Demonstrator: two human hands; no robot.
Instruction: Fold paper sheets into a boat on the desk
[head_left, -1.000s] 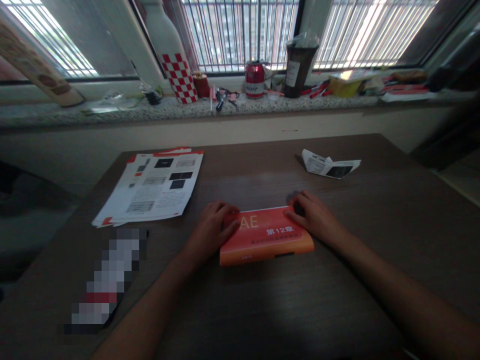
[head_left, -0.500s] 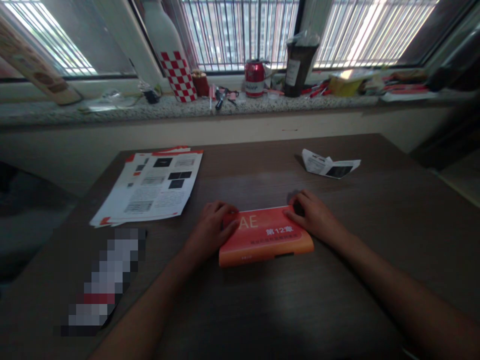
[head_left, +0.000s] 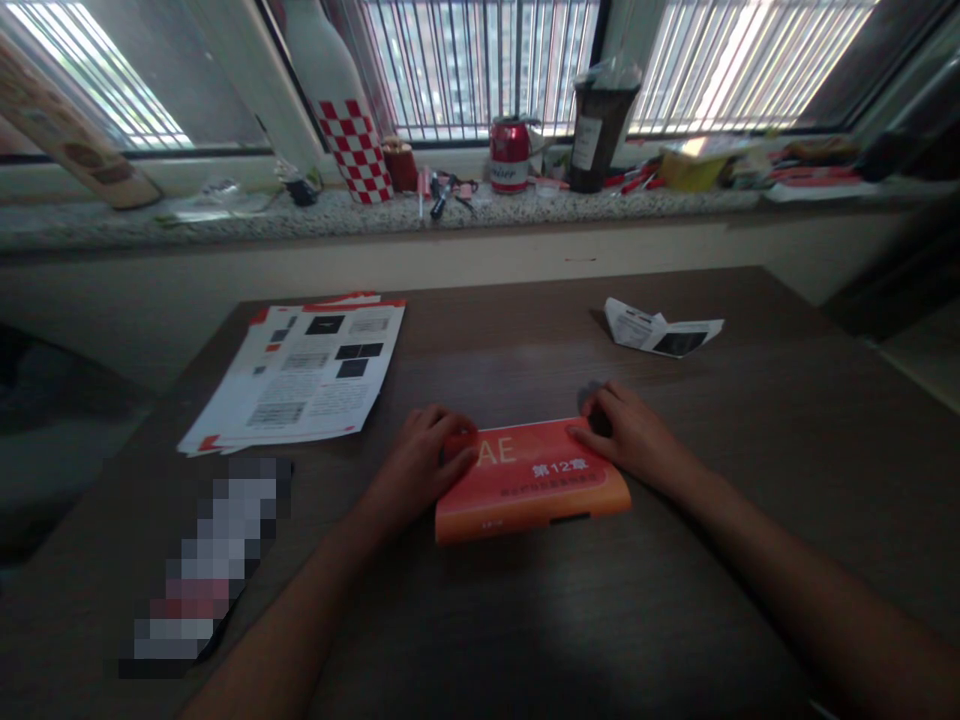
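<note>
A folded sheet of red and orange paper (head_left: 532,480) lies in the middle of the table, its near side a rounded fold and its front printed with "AE" and other characters. My left hand (head_left: 431,455) grips its left end, thumb on top and fingers curled over the far edge. At the right end, my right hand (head_left: 622,430) holds the far corner between thumb and curled fingers. Fingertips of both hands are partly hidden behind the paper. Beyond my right hand sits a small folded paper boat (head_left: 660,330), white with dark print.
A stack of printed sheets (head_left: 322,375) lies at the table's left. Nearer stands a blurred-out phone-like object (head_left: 214,560) flat on the wood. On the stone sill (head_left: 255,225) are a checkered bottle (head_left: 352,140), a red can (head_left: 510,155) and a dark lidded cup (head_left: 600,130).
The paper's near fold has come slightly towards me and looks a little deeper. Both hands keep their hold with barely any movement.
</note>
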